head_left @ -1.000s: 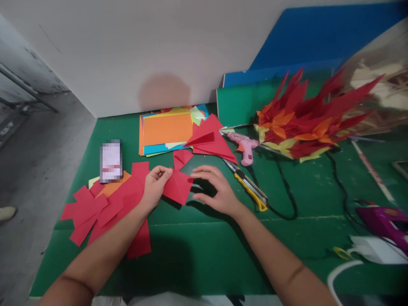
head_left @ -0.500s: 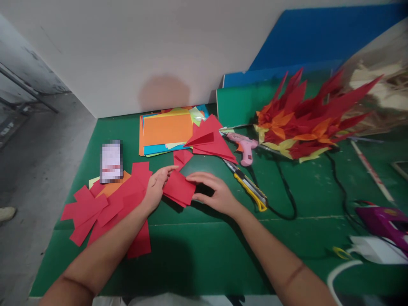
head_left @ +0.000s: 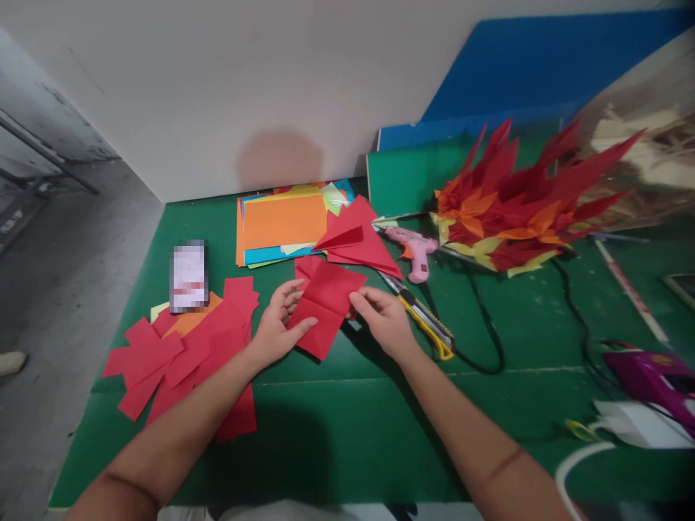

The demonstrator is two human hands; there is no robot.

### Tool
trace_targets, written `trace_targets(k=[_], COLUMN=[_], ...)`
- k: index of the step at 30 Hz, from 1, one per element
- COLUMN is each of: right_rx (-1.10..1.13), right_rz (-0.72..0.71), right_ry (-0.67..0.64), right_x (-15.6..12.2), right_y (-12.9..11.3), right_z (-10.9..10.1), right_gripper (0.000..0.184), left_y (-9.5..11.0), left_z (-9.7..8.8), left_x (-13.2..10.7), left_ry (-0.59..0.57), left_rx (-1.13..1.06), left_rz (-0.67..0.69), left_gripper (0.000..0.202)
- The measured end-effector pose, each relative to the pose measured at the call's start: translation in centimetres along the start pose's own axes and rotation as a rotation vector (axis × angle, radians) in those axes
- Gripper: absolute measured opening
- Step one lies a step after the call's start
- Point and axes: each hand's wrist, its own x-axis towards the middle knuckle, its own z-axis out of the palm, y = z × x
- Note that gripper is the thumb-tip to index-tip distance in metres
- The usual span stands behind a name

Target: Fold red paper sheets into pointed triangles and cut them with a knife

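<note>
A creased red paper sheet (head_left: 328,304) is held between both hands above the green table (head_left: 347,427). My left hand (head_left: 276,325) grips its left edge, thumb on top and fingers underneath. My right hand (head_left: 383,318) pinches its right edge. The sheet lies unfolded and shows crossing fold lines. Left of my left hand is a pile of red paper pieces (head_left: 179,351). A yellow utility knife (head_left: 420,315) lies just right of my right hand.
A stack of coloured paper (head_left: 282,221) and folded red triangles (head_left: 355,235) sit behind the hands. A pink glue gun (head_left: 413,250), a spiky red-orange paper piece (head_left: 521,202), a phone (head_left: 189,275), a black cord (head_left: 489,347) and a purple tool (head_left: 656,376) are also here.
The red sheet was folded small in my left hand; both hands have opened it out flat. My right hand closed onto its right edge.
</note>
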Motion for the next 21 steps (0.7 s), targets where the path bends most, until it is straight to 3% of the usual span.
trace_targets(k=[2,6,10,13,17,21], right_rx=[0.038,0.110,0.102,0.084,0.085,0.028], right_rz=[0.011,0.032,0.058,0.068,0.077,0.022], right_ry=[0.015,0.047,-0.057,-0.180,-0.253,-0.259], right_x=[0.1,0.1,-0.1,-0.3,-0.5,-0.3], right_y=[0.1,0.3,0.2,-0.1,-0.3,0.0], right_z=[0.0,-0.1,-0.1,0.0,0.0,-0.3], right_gripper=[0.042,0.044,0.046,0.047,0.049,0.046], left_y=[-0.5,-0.6,0.3,0.7,0.5,0.3], left_z=[0.0,-0.3,-0.5,-0.4,-0.3,-0.4], left_x=[-0.1,-0.1,0.2,0.2,-0.2,-0.5], left_ry=[0.036,-0.038,0.025,-0.012,-0.126,-0.106], left_rx=[0.025,0.155,0.427,0.571,0.557,0.483], left_rz=[0.105,0.270,0.448,0.560,0.552,0.484], left_gripper=[0.050,0.036,0.063,0.079,0.076,0.068])
